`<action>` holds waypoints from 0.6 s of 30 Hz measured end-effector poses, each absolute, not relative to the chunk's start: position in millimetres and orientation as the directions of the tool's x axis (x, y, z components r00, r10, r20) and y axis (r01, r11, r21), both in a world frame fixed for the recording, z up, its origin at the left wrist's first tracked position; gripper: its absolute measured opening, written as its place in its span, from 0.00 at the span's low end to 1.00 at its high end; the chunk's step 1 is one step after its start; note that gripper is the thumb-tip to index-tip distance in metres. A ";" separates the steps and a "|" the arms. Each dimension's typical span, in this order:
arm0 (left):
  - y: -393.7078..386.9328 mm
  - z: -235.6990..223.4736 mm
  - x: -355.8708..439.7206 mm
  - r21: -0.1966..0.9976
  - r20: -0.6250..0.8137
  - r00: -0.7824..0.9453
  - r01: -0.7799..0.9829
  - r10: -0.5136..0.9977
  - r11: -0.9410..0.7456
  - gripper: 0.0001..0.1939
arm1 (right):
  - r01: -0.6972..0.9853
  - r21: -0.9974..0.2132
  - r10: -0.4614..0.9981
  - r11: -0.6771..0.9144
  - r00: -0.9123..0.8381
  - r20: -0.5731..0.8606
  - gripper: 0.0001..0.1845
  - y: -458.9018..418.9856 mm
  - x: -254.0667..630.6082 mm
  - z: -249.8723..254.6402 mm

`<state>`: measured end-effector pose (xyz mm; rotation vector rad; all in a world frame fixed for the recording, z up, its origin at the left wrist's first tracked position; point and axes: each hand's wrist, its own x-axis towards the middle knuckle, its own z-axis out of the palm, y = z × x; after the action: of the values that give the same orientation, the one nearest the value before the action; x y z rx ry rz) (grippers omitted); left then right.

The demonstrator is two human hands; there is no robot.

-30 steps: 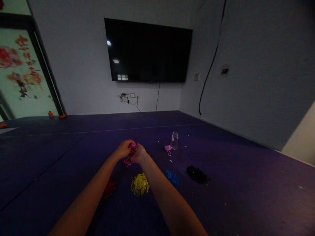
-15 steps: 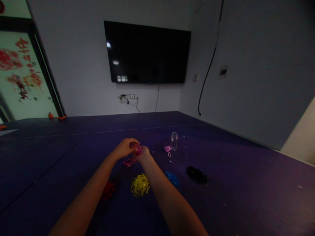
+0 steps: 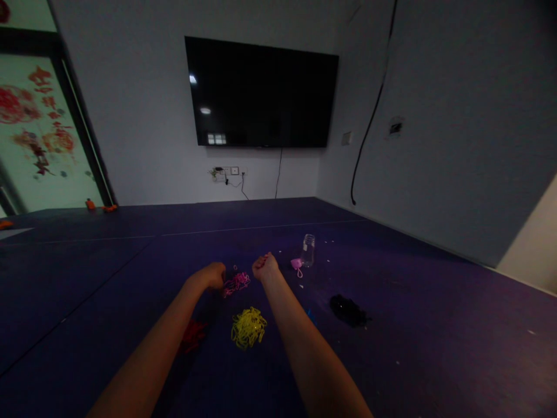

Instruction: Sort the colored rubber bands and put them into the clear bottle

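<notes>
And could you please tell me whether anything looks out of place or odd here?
A few things: white scraps are scattered near the clear bottle, one pink band lies apart from the pink pile, and a dark cable hangs along the right wall, its lower end seemingly unplugged.

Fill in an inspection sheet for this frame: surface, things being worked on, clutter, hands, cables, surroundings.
Surface: dark purple floor covering, seams visible.
Things: pink pile, yellow pile, red pile and black pile; blue pile mostly hidden by the right arm. Clear bottle upright, pink looped piece beside it.
Clutter: pale scraps near the bottle; orange objects by the door.
Hands: left hand at the pink pile's left edge, fingertips hidden; right hand right of that pile, fingers curled, contents unclear.
Cables: black cable down the right wall; thin cord below the screen.
Surroundings: wall-mounted screen, dark; decorated door at left.
</notes>
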<state>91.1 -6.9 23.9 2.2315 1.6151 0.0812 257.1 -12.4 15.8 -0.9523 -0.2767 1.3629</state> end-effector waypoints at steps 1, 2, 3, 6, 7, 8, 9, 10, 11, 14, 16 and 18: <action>-7.0 20.0 92.0 0.333 -0.195 0.334 0.907 0.922 -0.258 0.13 | -0.656 -0.750 0.905 -0.085 0.264 -0.334 0.21 -12.7 261.3 16.5; -7.1 17.1 93.2 0.334 -0.204 0.338 0.906 0.919 -0.259 0.13 | -0.606 -0.791 0.902 -0.088 0.288 -0.321 0.21 -12.9 265.3 17.2; -7.1 15.1 94.4 0.337 -0.206 0.345 0.904 0.916 -0.264 0.13 | -0.550 -0.830 0.899 -0.092 0.313 -0.306 0.21 -12.7 269.2 18.1; -5.6 12.6 97.6 0.350 -0.180 0.374 0.889 0.910 -0.296 0.09 | -0.341 -0.933 0.888 -0.118 0.384 -0.253 0.22 -10.2 280.7 20.4; -4.6 12.2 98.5 0.355 -0.161 0.384 0.882 0.909 -0.310 0.08 | -0.257 -0.957 0.885 -0.132 0.405 -0.231 0.22 -9.1 284.8 20.8; -3.4 11.9 99.4 0.361 -0.139 0.394 0.875 0.909 -0.324 0.08 | -0.166 -0.975 0.882 -0.150 0.423 -0.208 0.22 -8.1 289.1 20.7; -2.2 11.6 100.3 0.368 -0.114 0.403 0.866 0.908 -0.338 0.09 | -0.069 -0.983 0.879 -0.169 0.441 -0.182 0.21 -7.5 293.6 20.0; -1.0 11.4 101.3 0.376 -0.087 0.413 0.856 0.906 -0.354 0.10 | 0.031 -0.981 0.876 -0.191 0.456 -0.156 0.19 -7.3 298.1 18.9; 0.0 11.4 102.1 0.384 -0.065 0.423 0.847 0.904 -0.369 0.11 | 0.130 -0.968 0.873 -0.213 0.469 -0.129 0.17 -7.7 302.5 17.0; 2.2 13.7 102.7 0.394 -0.029 0.439 0.831 0.898 -0.393 0.14 | 0.382 -0.880 0.867 -0.284 0.495 -0.065 0.07 -12.2 312.9 8.3; 2.9 16.7 100.2 0.382 -0.031 0.421 0.843 0.906 -0.379 0.14 | 0.500 -0.802 0.866 -0.327 0.499 -0.041 0.05 -16.2 316.1 1.3; 2.8 19.3 96.0 0.362 -0.057 0.389 0.867 0.920 -0.344 0.13 | 0.586 -0.729 0.867 -0.355 0.498 -0.022 0.07 -19.1 316.6 -4.8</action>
<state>96.0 2.8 19.3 2.3196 1.5555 0.2225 316.6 -19.1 -4.8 -2.0748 -1.1871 0.5405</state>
